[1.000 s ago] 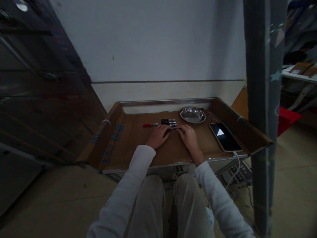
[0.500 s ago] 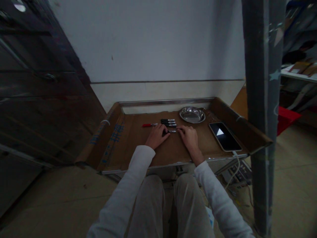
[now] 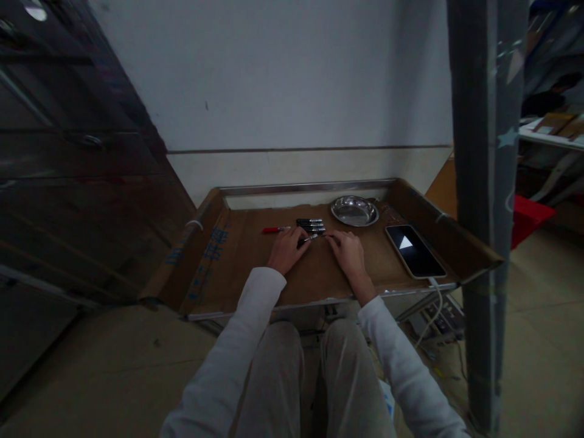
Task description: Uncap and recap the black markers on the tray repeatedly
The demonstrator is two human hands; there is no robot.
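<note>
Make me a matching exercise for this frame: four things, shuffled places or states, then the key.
1. Slim red pen
2. Round shiny metal dish
3. Pale-edged rectangular phone
4. Left hand

A. Has a white cable at its near end
B. Holds a black-and-silver pen
C. Lies left of the grouped black pens
D. Sits beyond the right hand

Pairs: 1-C, 2-D, 3-A, 4-B

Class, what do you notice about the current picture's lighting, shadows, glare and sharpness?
Head view: dim overall, with a soft dark band down the right of the pale flat wall; head view: bright glints on the round, shiny metal dish; head view: markings on the black-and-silver cylindrical pens too blurred to read.
</note>
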